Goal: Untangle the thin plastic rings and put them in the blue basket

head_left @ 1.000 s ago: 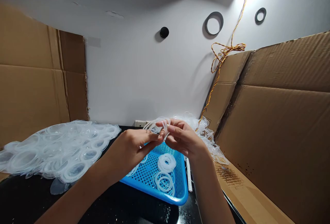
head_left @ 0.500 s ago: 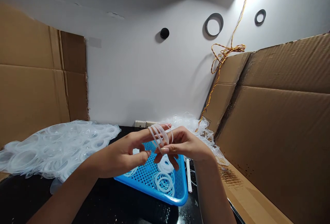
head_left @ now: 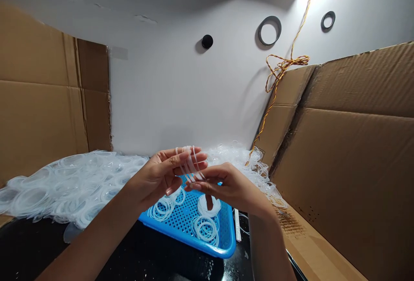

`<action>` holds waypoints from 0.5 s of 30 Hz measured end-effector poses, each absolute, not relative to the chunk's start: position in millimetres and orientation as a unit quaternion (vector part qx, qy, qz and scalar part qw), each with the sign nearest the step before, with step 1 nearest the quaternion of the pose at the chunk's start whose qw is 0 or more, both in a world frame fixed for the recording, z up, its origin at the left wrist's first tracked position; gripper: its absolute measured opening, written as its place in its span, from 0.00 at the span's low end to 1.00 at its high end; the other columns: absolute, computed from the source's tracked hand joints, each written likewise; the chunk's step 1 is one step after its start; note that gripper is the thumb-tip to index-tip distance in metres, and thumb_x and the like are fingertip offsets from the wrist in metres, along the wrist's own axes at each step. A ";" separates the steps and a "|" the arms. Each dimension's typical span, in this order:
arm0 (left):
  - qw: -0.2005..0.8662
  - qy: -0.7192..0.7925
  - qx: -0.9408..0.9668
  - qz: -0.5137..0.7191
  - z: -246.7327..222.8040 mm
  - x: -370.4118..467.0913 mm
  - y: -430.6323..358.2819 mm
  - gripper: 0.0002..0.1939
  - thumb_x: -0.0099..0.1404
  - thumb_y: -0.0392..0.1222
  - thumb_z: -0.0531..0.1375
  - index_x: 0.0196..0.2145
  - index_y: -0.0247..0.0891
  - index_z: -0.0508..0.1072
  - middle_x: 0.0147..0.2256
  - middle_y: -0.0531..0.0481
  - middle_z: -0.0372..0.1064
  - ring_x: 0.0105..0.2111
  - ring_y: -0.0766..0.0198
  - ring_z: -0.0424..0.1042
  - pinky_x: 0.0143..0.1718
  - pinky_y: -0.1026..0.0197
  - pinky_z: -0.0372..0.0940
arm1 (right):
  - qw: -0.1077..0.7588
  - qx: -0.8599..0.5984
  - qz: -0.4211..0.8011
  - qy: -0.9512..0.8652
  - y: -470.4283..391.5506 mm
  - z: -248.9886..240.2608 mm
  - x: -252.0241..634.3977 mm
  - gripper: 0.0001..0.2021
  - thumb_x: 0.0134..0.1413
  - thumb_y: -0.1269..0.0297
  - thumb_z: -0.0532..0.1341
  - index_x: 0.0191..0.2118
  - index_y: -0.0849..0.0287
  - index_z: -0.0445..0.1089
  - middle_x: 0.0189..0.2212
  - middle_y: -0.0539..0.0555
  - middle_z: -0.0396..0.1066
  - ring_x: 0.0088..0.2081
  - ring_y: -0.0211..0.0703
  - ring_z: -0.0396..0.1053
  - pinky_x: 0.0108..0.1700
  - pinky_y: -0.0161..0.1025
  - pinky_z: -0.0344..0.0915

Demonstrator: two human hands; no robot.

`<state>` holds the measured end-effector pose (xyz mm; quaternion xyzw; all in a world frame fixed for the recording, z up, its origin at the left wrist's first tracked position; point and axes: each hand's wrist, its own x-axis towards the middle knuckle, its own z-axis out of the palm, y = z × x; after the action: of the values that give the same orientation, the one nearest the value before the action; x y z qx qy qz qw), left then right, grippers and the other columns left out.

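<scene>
Translucent white rings (head_left: 191, 168), thin and seemingly pliable, hang in a small bunch between the two hands, above the far part of a blue perforated basket (head_left: 223, 253). The left hand (head_left: 154, 172) has them looped about its outstretched fingers, its thumb lying against the strands; the right hand (head_left: 231, 188) pinches their lower ends between thumb and forefinger, while at least one of its other fingers dangles loose. Several strands run apart from one another, and one on the right stands clear of the rest.

Handling this bunch well, I judge, calls for light, even tension: enough to draw the strands straight so each can be told from its neighbour, not so much that one slips off a fingertip. Keeping the left fingers slightly spread should help the loops lie side by side, and a right pinch close to the strands gives finer control (a wide grip would likely gather two at once). Working over the basket seems sensible, since a dropped ring could land inside, where a dense coil (head_left: 202, 206), a looser coil (head_left: 205, 230) and left-hand coils (head_left: 161, 209) rest. Care is due near the heap (head_left: 231, 154) beyond the right hand, whose tangled loops could snag.
</scene>
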<state>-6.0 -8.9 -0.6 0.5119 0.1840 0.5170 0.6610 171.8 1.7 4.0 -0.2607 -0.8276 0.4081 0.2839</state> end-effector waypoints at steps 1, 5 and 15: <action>0.657 0.193 0.507 0.523 -0.7 -5.7 -8.3 0.07 0.57 0.38 0.63 0.35 0.39 0.78 0.38 0.47 0.76 0.40 0.61 0.74 0.11 0.78 0.56 | 0.281 -0.258 0.405 -0.831 2.3 4.8 172.3 0.14 0.53 0.55 0.61 0.35 0.63 0.74 0.21 0.49 0.68 0.19 0.29 0.66 0.19 0.27 0.59; 0.624 0.221 0.518 0.541 -0.4 -4.4 -7.7 0.13 0.54 0.31 0.64 0.39 0.39 0.76 0.44 0.47 0.74 0.45 0.58 0.71 0.12 0.80 0.57 | 0.269 -0.236 0.412 -0.838 4.9 7.4 175.7 0.15 0.56 0.55 0.58 0.38 0.63 0.74 0.29 0.53 0.73 0.19 0.29 0.68 0.19 0.28 0.59; 0.584 0.247 0.529 0.564 -2.5 1.2 -8.5 0.20 0.53 0.33 0.65 0.45 0.40 0.73 0.51 0.45 0.68 0.48 0.54 0.69 0.14 0.79 0.61 | 0.291 -0.234 0.462 -0.805 16.7 5.0 174.3 0.14 0.51 0.56 0.62 0.32 0.64 0.73 0.32 0.56 0.75 0.19 0.29 0.68 0.18 0.28 0.58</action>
<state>1.2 -8.5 -2.5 0.5294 0.2470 0.5641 0.5835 174.3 16.7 5.0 -0.2340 -0.8047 0.4618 0.2906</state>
